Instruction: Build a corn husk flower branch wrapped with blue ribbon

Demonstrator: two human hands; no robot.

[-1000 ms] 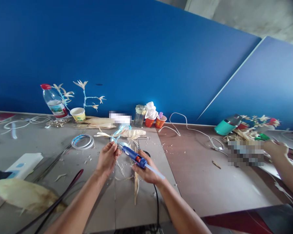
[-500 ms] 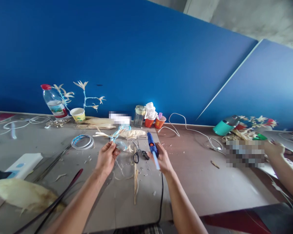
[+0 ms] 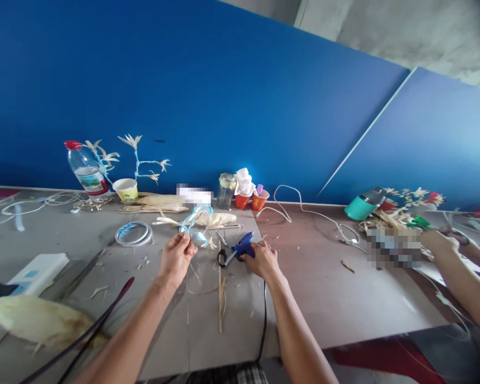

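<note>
My left hand point(image 3: 178, 255) pinches a branch wrapped in light blue point(image 3: 189, 220), with pale husk petals at its tip. A rounded pale blue piece point(image 3: 200, 239) hangs or lies just right of those fingers; I cannot tell which. On the right, my right hand point(image 3: 265, 259) is closed around the handle of a blue glue gun point(image 3: 244, 243). The gun is tilted sideways low over the table or on it, its clear glue stick pointing toward me. Black-handled scissors point(image 3: 221, 258) lie beside the gun, partly covered by it.
At the back stand a water bottle point(image 3: 88, 173), a yellow paper cup point(image 3: 125, 189) with a husk-flower branch, a jar point(image 3: 225, 191) and red cups point(image 3: 260, 200). Tape rolls point(image 3: 134, 233) and a power strip point(image 3: 36, 274) lie left. A co-worker's hands point(image 3: 444, 242) are at far right.
My right hand has lowered the glue gun and turned it from upright onto its side, next to the scissors. My left hand stays nearly in place with the branch.
</note>
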